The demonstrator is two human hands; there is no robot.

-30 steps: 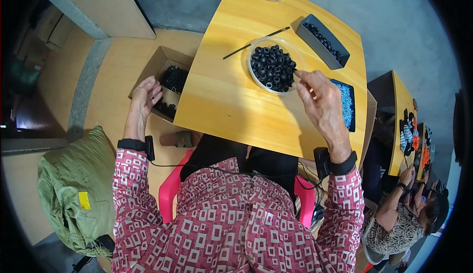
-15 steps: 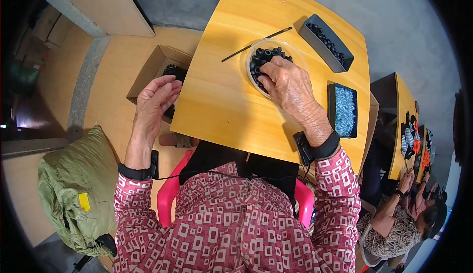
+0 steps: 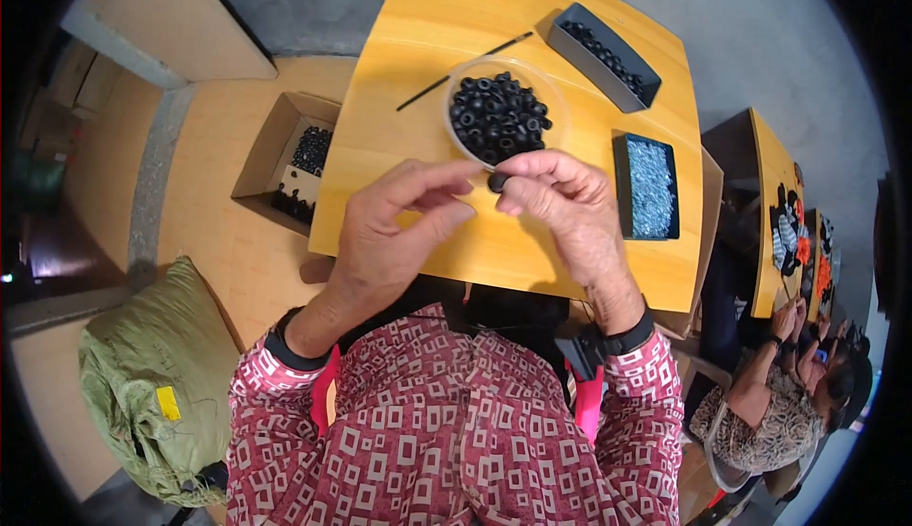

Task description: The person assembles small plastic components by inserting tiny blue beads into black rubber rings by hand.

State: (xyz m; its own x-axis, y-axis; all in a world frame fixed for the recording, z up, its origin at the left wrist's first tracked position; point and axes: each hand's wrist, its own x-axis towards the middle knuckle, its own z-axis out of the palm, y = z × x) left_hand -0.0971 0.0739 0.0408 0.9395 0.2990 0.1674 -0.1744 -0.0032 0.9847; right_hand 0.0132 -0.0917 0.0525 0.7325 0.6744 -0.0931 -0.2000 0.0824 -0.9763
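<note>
My right hand [image 3: 570, 210] pinches a small black ring-like piece [image 3: 497, 182] between thumb and fingertips, just in front of a clear round tub [image 3: 562, 113]. That tub holds many similar black pieces [image 3: 499, 119], some showing a hole through the middle. Facing the pinched piece from the left is my left hand [image 3: 385, 231], its thumb and forefinger apart and nothing between them. A small gap separates its fingertips from the piece. Both hands are above the near part of the yellow wooden table [image 3: 370, 136].
A thin black rod [image 3: 427, 94] lies behind the tub. To the right stand a grey tray [image 3: 568, 49] of black pieces and a dark tray [image 3: 623, 193] of pale blue bits. A cardboard box [image 3: 258, 160] and green sack [image 3: 157, 355] sit on the floor at left. People [image 3: 760, 421] work at right.
My right hand has come out of the tub toward me with a black piece in its pinch. My left hand has moved right, from beside the table edge to over the table.
</note>
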